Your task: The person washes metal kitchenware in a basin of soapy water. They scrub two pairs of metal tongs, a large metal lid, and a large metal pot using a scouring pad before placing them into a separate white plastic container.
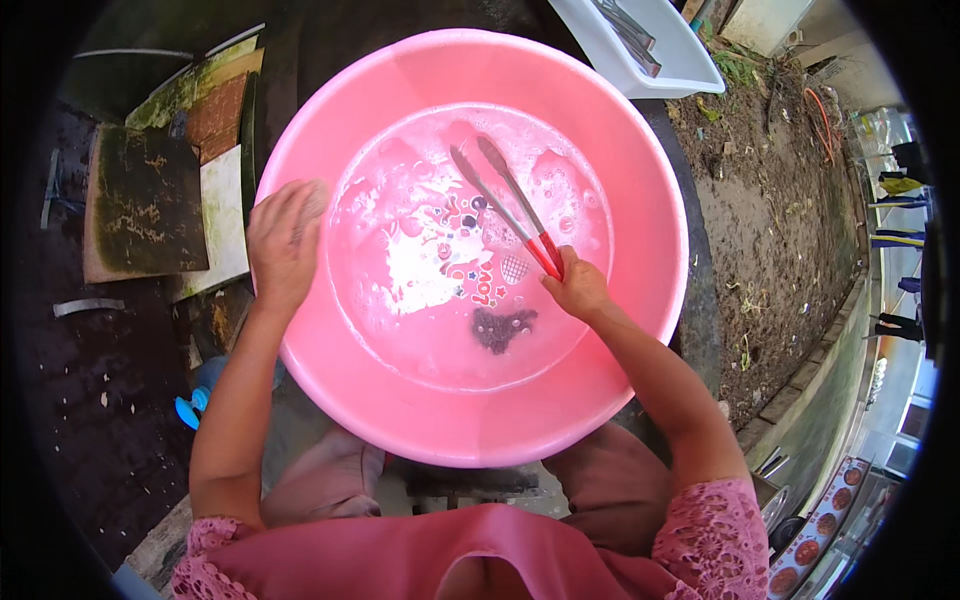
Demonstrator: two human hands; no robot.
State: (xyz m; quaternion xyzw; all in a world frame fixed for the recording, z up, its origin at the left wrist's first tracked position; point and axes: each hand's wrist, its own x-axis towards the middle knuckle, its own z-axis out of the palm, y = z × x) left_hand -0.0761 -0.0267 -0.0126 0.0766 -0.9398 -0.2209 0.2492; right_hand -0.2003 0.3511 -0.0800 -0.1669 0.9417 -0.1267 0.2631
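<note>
Pink basin (640, 200) | right grip (583, 290) pinches tongs (522, 202) by red end (542, 258), tips forward-left | left grip (285, 235) blurred, state unclear

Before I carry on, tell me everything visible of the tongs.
The tongs look metallic: two long, slim grey arms with darker tips and red grips. They stand open in a narrow V, tips pointing away from the person and slightly left, over the soapy water in the pink basin. The right hand holds the red end, hiding the joint. Whether the tips touch water is unclear.
</note>
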